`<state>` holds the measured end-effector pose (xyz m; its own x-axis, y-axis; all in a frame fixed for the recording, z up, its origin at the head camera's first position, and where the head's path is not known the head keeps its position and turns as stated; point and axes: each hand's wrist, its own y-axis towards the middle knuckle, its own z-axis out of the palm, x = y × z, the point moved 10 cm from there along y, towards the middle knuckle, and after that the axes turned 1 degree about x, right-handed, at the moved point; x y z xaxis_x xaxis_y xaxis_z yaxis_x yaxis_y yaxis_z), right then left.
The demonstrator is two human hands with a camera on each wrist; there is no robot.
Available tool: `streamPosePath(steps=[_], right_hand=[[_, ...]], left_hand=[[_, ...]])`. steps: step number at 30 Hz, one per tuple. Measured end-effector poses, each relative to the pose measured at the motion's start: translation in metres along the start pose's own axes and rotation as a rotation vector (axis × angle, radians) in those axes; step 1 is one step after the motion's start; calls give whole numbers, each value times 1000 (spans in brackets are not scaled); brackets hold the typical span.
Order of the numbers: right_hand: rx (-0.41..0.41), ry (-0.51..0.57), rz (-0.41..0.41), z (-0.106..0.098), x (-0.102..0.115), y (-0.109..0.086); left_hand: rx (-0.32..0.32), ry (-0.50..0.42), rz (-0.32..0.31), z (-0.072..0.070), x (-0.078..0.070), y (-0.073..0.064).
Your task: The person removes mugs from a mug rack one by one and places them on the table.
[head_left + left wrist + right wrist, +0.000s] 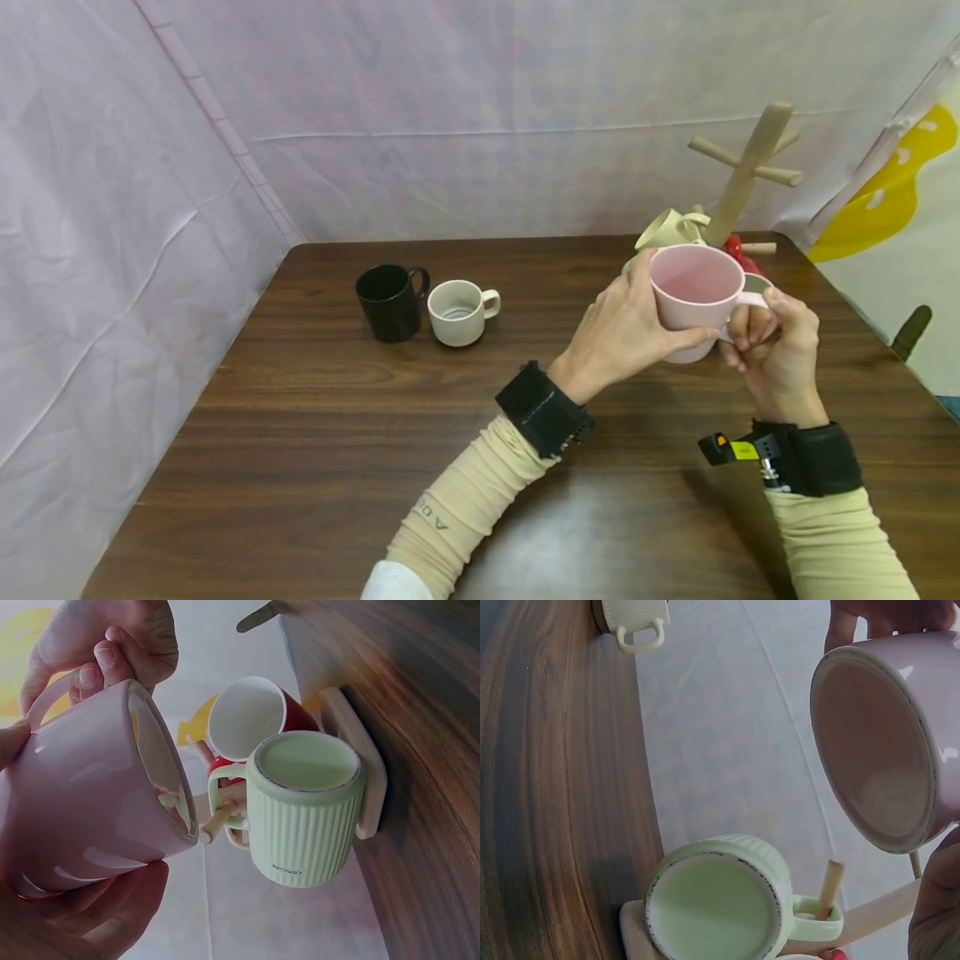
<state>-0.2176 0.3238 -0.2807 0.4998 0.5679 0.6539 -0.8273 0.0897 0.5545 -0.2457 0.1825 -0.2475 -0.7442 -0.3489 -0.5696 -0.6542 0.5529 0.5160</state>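
A pink mug (693, 312) is held up off the table, upright in the head view, between both hands. My left hand (618, 325) grips its body from the left, thumb across the near side. On the right, my right hand (783, 354) holds the handle with curled fingers. Just beyond the mug stands a wooden mug tree (750, 171). From one of its lower pegs a light green ribbed mug (304, 817) hangs by the handle, and a red mug (298, 716) with a white inside is behind it. The pink mug partly hides these in the head view.
A pale yellow mug (660, 229) is at the tree's left side. Farther left on the wooden table (315, 433) stand a black mug (390, 308) and a small white cup (459, 317), side by side. A pale cloth (480, 108) hangs behind the table's back edge.
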Motion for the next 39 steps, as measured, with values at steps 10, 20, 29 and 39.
streamPosePath(steps=[10, 20, 29, 39], right_hand=[[-33, -130, 19, 0, 1, 1], [-291, -92, -119, -19, 19, 0], [-437, -190, -182, -31, 25, -1], [-398, -310, -217, -24, 25, 6]], left_hand=[[-17, -2, -20, -3, 4, -1], [-58, 4, -23, -13, 12, -3], [-78, 41, -30, -22, 22, -5], [-108, 66, -89, -33, 43, -9]])
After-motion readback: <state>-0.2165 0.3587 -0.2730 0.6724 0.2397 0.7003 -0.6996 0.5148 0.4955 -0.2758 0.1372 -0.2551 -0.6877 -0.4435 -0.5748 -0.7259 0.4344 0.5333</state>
